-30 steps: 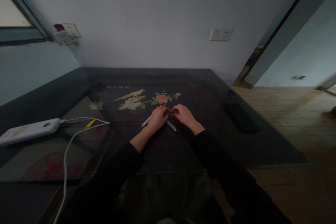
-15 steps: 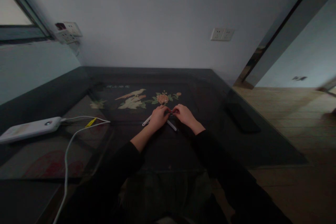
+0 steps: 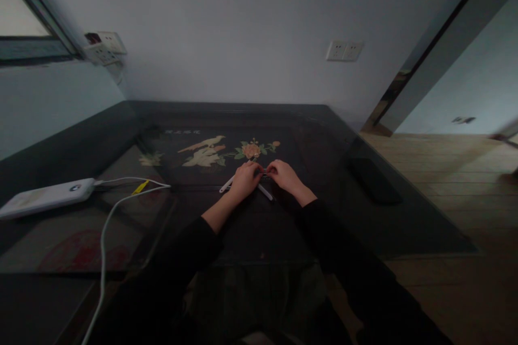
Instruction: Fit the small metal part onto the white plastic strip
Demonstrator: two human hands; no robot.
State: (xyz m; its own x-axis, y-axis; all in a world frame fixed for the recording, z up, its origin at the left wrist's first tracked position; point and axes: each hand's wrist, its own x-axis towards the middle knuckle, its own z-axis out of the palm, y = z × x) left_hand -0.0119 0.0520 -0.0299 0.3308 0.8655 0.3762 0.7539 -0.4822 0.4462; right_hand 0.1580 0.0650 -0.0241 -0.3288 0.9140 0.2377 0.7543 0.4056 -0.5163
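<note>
My left hand (image 3: pixel 245 179) and my right hand (image 3: pixel 284 175) meet over the dark table, fingertips almost touching. The fingers of both are pinched on something small and thin between them, too small and dim to name. Below my left palm a slim white piece (image 3: pixel 226 185) with a rounded end pokes out to the left. Another slim white stick (image 3: pixel 265 192) slants down to the right between the hands, its upper end hidden by my left hand.
A glossy dark tabletop (image 3: pixel 251 226) carries a bird-and-flower picture (image 3: pixel 202 152). At left lies a white power bank (image 3: pixel 48 198) with a white cable (image 3: pixel 103 248) bearing a yellow tag (image 3: pixel 140 188). A black phone-like slab (image 3: pixel 374 180) rests at right. Behind stands a wall with sockets (image 3: pixel 345 51).
Both hands keep their pinch in nearly the same spot, with at most tiny finger shifts. The view has tilted very slightly; the things on the table stay where they were.
</note>
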